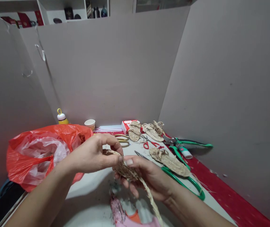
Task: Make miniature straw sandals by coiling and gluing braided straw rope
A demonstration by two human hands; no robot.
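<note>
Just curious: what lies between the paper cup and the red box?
A bundle of thin pale sticks lies between the paper cup and the red box, in the head view.

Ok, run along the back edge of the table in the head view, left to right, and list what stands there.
yellow bottle → paper cup → bundle of clear sticks → small woven sandals → green-handled cutters

head-worn view, down at table (94,189), close
</note>
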